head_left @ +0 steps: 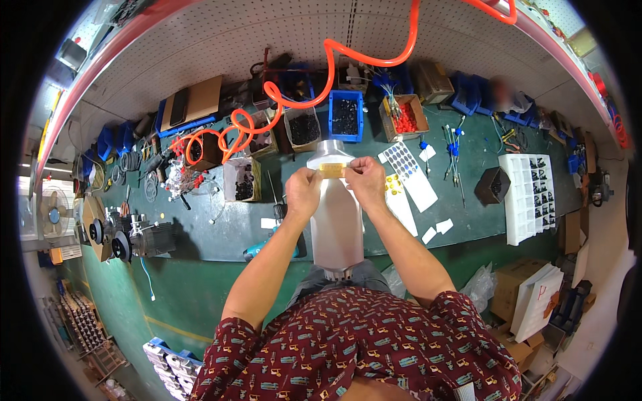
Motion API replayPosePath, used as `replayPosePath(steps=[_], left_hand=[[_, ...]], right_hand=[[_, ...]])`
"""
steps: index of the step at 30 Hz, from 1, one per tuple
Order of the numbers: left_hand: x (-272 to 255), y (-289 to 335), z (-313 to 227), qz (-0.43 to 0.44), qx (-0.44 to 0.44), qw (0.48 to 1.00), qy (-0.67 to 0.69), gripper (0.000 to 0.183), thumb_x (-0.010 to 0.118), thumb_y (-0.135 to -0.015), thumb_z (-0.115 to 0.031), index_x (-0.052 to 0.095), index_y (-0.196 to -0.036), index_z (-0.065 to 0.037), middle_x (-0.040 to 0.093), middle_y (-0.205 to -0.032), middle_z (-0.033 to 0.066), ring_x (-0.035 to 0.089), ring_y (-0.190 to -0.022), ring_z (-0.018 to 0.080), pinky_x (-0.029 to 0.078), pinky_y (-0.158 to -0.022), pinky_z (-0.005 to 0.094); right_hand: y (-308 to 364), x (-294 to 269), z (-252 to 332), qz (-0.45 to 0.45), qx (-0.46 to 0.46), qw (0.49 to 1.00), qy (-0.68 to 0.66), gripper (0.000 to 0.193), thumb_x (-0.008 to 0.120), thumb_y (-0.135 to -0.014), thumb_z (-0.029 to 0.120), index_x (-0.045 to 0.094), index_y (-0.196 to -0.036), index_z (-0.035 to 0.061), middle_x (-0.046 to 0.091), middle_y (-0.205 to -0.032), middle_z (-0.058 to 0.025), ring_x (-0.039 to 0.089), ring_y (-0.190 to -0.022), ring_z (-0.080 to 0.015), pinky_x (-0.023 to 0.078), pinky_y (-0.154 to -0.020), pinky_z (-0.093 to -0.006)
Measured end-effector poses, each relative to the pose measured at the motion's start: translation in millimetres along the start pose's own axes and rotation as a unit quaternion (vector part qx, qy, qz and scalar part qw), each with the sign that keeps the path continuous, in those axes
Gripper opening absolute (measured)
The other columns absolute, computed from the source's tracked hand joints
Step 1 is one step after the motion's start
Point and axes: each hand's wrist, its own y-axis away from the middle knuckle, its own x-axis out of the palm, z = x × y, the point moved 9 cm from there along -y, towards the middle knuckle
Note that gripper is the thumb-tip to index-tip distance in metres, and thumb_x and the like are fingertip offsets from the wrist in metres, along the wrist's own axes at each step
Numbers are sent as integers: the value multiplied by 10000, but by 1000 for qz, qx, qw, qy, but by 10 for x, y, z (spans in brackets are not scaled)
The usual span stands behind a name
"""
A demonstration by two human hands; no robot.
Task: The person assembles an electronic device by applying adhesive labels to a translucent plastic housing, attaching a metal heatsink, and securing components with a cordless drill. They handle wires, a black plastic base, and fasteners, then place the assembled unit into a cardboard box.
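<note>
a long, silver-grey metal housing [336, 227] lay over the front edge of the dark green table [468, 208], its long axis running from the person's waist away toward the bins, narrower neck farthest off. across that neck end, a small yellow rectangular strip [332, 170] sat crosswise, left to right. the left hand [304, 192] pinched its left end, fingertips closed together; the right hand [367, 182] pinched its right end likewise. any print on the strip was too small to read.

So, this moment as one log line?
left hand: at yellow label, left end; right hand: at label, right end; label: over silver casing
</note>
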Motion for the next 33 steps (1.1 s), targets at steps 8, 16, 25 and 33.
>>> replayPosePath(steps=[8,16,25,33], left_hand=[[61,-144,9,2,-34,998,-44,238,705,-893,-186,660,-844,43,696,-795,217,693,-759,368,521,-711,444],[52,-175,25,-15,-7,999,-51,265,742,-874,-207,686,-825,47,685,-730,198,678,-673,315,528,-667,414],[67,-178,41,-14,-7,998,-59,240,738,-852,-187,692,-832,48,689,-731,202,700,-681,324,541,-679,405],[62,-173,14,-16,-20,997,-70,237,732,-838,-192,693,-814,41,696,-747,206,704,-700,342,548,-696,410]], right_hand=[[-70,-16,121,-74,-32,997,21,214,729,-782,56,593,-915,-42,717,-801,-155,695,-653,-196,568,-564,-325],[-144,8,-3,-72,-66,993,69,246,737,-773,56,581,-943,-30,712,-792,-167,732,-747,-258,573,-714,-355],[-129,14,52,-66,-51,993,78,338,751,-769,43,551,-1030,-38,711,-807,-168,726,-742,-268,567,-693,-363],[-102,15,193,-65,-70,988,124,388,760,-757,31,535,-1066,-36,700,-792,-162,720,-731,-272,566,-690,-372]])
